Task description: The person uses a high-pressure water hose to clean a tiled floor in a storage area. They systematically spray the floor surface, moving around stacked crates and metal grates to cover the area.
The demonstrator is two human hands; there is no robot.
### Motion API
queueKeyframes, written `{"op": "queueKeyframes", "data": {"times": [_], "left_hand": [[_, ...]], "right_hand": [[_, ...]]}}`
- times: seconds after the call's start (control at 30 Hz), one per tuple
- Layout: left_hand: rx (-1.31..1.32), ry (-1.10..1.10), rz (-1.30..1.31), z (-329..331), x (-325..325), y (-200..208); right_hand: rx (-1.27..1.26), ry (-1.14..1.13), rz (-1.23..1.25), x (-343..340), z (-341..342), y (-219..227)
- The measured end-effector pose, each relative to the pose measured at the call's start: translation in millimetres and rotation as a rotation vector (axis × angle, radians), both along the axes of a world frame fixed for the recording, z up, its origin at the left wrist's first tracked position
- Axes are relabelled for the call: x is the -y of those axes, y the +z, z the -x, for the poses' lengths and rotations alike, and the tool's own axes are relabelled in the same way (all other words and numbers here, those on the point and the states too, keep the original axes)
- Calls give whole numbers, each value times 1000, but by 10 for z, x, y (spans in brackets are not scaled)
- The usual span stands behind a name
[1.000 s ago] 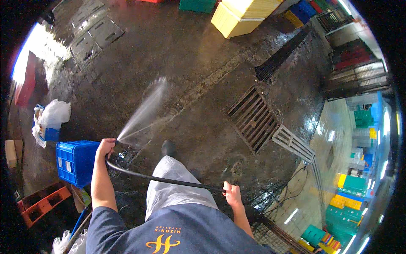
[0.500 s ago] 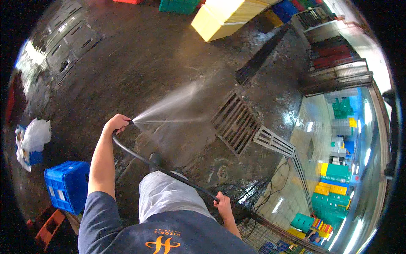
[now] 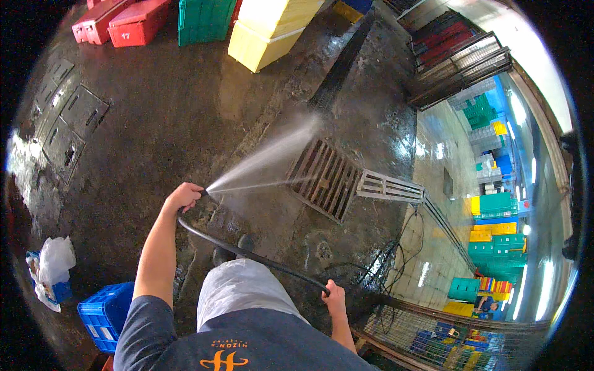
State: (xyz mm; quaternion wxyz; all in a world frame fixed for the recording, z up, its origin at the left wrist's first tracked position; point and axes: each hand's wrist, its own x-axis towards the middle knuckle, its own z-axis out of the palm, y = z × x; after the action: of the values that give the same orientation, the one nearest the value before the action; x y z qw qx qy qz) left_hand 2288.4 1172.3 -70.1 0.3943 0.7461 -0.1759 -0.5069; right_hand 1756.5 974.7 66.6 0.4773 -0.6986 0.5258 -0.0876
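A black hose (image 3: 253, 255) curves across in front of my body. Near its spraying end, my left hand (image 3: 184, 198) is closed around it at the left. Farther along, my right hand (image 3: 334, 297) grips the hose at lower right. From the nozzle tip a white fan of water (image 3: 266, 151), with a thinner jet beneath it, shoots right and away over the wet dark floor (image 3: 167, 123). The jet reaches toward a slatted metal drain grate (image 3: 325, 179). Both arms are extended, the left one farther forward.
Red bins (image 3: 139, 23), a green bin (image 3: 204, 21) and stacked yellow bins (image 3: 266, 40) stand far ahead. At left are a blue crate (image 3: 106, 315) and a white plastic bag (image 3: 57, 263). Loose black hose coils (image 3: 396, 266) lie right, beside a wire-mesh fence (image 3: 421, 340).
The view has turned, bringing red bins into sight at far left. Relative to the grate, the spray now lands closer to its far left edge. Both hands keep their hold on the hose.
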Motion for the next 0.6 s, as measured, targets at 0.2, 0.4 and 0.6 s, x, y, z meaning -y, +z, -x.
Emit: {"op": "queueKeyframes", "data": {"times": [0.2,0.4,0.6], "left_hand": [[-39,-53,-78,77,-64,132],[-101,204,-234,214,-1287,291],[-43,632,-466,555,-3265,805]], "right_hand": [[-90,5,-2,394,-178,-144],[111,69,-182,579,-869,-247],[55,472,-330,421,-1870,-315]]}}
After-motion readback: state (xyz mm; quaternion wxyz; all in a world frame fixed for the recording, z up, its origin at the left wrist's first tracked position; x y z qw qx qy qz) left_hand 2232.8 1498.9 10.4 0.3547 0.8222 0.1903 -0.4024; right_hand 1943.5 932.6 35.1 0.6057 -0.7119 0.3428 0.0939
